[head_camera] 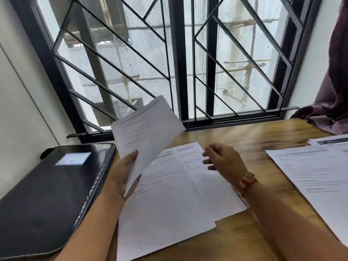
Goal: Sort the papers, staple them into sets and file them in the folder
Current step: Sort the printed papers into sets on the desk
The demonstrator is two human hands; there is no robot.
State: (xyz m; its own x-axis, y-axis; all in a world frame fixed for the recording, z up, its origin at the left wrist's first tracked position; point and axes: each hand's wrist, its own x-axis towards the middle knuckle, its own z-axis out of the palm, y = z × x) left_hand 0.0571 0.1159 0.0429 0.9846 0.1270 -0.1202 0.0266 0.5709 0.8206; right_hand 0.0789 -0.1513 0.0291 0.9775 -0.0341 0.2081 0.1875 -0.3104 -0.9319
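Note:
My left hand (123, 171) grips a stack of printed white papers (146, 129) by its lower corner and holds it tilted up above the wooden table (254, 136). Below it two overlapping printed sheets (175, 194) lie flat on the table in front of me. My right hand (224, 159) hovers just above the right one of these sheets with fingers relaxed and holds nothing. More printed sheets (316, 176) lie at the right of the table. A black zipped folder (49, 194) lies closed at the left.
A barred window (178, 59) runs along the table's far edge. A dark purple curtain (333, 102) hangs at the far right and bunches onto the table corner. A pale wall stands to the left of the folder.

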